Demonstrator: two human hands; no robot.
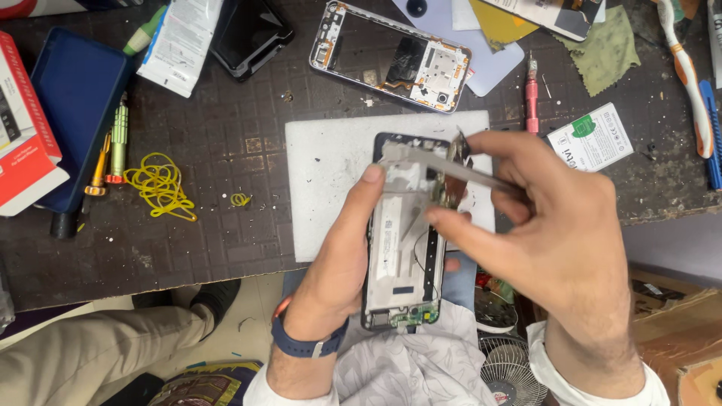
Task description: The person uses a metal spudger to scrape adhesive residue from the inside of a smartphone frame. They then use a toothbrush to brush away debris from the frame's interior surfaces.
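Note:
My left hand (340,256) grips an opened smartphone (398,256) by its left side, thumb pressed near the top edge, back cover off and the inner frame and green circuit board showing. My right hand (556,233) holds metal tweezers (444,167) pinched between thumb and fingers, their tips reaching across the phone's upper part. A small brownish part sits under the tweezers near the phone's top right; what it is I cannot tell. The phone hangs over the front edge of a white work mat (323,180).
A dark tiled bench (226,135) carries a bare phone frame (391,56), a black phone (250,34), a pink screwdriver (532,94), a white battery (590,139), yellow rubber bands (158,184), green and orange screwdrivers (113,146), a blue case (79,105), a toothbrush (686,71). A small fan (511,372) stands below.

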